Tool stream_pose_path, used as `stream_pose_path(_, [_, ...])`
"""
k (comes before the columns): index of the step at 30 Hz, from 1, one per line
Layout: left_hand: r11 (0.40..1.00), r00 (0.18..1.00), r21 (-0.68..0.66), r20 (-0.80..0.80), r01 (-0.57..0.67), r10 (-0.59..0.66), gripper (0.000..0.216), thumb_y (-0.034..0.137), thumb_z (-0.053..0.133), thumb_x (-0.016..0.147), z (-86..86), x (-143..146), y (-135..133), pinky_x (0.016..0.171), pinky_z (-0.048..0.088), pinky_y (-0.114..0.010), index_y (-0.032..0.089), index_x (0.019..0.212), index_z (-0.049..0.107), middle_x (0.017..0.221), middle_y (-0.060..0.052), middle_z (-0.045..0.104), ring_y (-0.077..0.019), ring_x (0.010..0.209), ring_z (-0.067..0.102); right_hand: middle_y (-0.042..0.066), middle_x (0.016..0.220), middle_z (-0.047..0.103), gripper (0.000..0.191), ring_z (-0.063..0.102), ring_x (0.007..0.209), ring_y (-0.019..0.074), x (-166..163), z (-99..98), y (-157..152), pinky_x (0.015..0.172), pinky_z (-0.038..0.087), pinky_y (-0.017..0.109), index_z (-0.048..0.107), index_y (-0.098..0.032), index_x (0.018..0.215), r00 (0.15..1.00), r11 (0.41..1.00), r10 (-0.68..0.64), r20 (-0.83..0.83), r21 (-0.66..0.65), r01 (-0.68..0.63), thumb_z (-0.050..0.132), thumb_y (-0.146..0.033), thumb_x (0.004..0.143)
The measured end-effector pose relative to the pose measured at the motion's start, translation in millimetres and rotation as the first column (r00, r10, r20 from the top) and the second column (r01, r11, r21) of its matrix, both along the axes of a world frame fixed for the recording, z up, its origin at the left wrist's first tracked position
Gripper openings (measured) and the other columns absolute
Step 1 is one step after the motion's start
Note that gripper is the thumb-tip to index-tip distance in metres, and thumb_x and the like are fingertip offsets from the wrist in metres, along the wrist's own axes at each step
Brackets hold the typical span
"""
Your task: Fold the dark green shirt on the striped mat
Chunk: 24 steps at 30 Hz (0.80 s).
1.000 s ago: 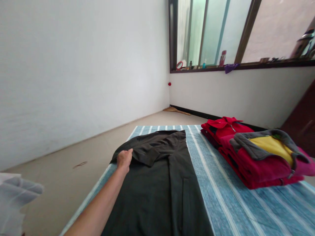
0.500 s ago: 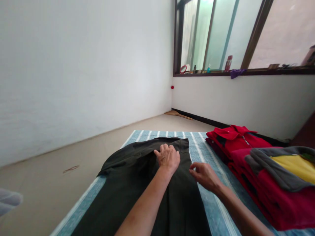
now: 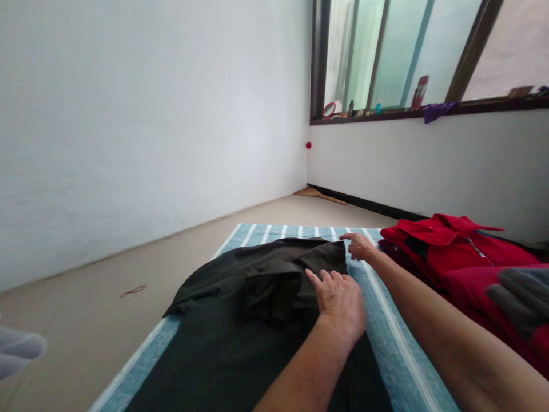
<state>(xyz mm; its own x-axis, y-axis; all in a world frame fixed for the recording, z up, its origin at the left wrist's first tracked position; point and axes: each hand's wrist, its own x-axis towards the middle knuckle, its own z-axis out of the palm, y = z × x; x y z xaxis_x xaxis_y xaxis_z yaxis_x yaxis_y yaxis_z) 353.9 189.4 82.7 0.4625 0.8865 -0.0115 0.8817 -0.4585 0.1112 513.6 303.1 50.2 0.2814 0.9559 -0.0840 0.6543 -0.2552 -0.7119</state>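
A dark, nearly black garment (image 3: 214, 337) lies spread on a blue-and-white striped cloth (image 3: 386, 320), with loose folds near its far end. What kind of garment it is, I cannot tell. My left hand (image 3: 341, 303) rests on its right part, palm down, thumb apart from the other fingers. At the far right corner of the garment is my right hand (image 3: 361, 247), its index finger stretched to the left and its other fingers bent. Whether that fingertip touches the fabric is unclear.
Folded red clothes (image 3: 446, 246) are stacked on the right, with a grey piece (image 3: 521, 294) on top. Beyond the cloth lie a broom (image 3: 317, 194) and a thin loop (image 3: 132, 290) on the floor. Bottles and a small mirror (image 3: 329, 110) line the windowsill.
My left hand has moved right and nearer across the garment. My right hand has gone forward to its far corner. The view has shifted slightly, and the folds lie differently.
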Motion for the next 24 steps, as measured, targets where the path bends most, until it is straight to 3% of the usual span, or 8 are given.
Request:
stream_pose_path(5, [0.991,0.99,0.008,0.055,0.131,-0.131,0.052,0.041,0.048,0.083,-36.4,6.6,8.5,0.105,0.01,-0.067,0.009,0.124,0.054,0.138,-0.021,0.043,-0.0378,0.132,0.029,-0.001,0.06,0.061,0.026,0.061,0.052,0.0106,1.2,-4.9,19.5,0.049,0.05,0.02,0.063,-0.014,0.103,0.997,0.988,0.077,-0.009,-0.131,-0.078,0.056,-0.008,0.079])
stream_pose_path(11, [0.996,0.984,-0.027,0.161,0.084,-0.079,0.066,0.053,0.046,0.083,-70.1,-2.9,26.7,0.111,0.007,-0.058,0.012,0.135,0.042,0.148,-0.018,0.029,-0.0299,0.14,0.015,0.002,0.067,0.066,0.026,0.065,0.057,0.0123,10.3,1.8,26.3,0.051,0.05,0.019,0.067,-0.014,0.087,0.979,0.949,0.197,0.049,-0.259,-0.178,0.054,0.001,0.07])
stream_pose_path(16, [0.993,0.974,-0.04,0.203,0.114,-0.104,0.067,0.056,0.041,0.085,-80.1,-5.8,25.9,0.111,0.007,-0.057,0.017,0.139,0.038,0.152,-0.015,0.022,-0.0286,0.141,0.01,0.0,0.066,0.064,0.008,0.062,0.057,0.011,12.1,2.2,40.6,0.056,0.052,0.024,0.064,-0.012,0.083,0.948,0.935,0.211,0.239,-0.332,-0.125,0.056,-0.011,0.083])
stream_pose_path(20, [0.992,0.976,-0.049,0.187,0.12,-0.109,0.065,0.058,0.038,0.085,-85.0,-4.7,26.1,0.11,0.005,-0.059,0.02,0.139,0.039,0.152,-0.013,0.021,-0.0291,0.141,0.008,0.001,0.081,0.065,0.018,0.063,0.069,0.0122,5.1,-3.5,50.0,0.066,0.053,0.03,0.062,-0.013,0.09,0.897,0.936,0.184,0.402,-0.349,-0.035,0.058,-0.03,0.089])
stream_pose_path(24, [0.988,0.979,-0.081,0.169,0.128,-0.112,0.066,0.058,0.036,0.085,-83.0,-3.8,27.4,0.11,0.005,-0.06,0.02,0.139,0.039,0.152,-0.013,0.021,-0.0304,0.141,0.007,0.006,0.101,0.064,0.024,0.062,0.091,0.0175,-10.3,-15.5,50.1,0.081,0.05,0.038,0.062,-0.014,0.099,0.844,0.963,0.091,0.529,-0.262,0.061,0.057,-0.035,0.089])
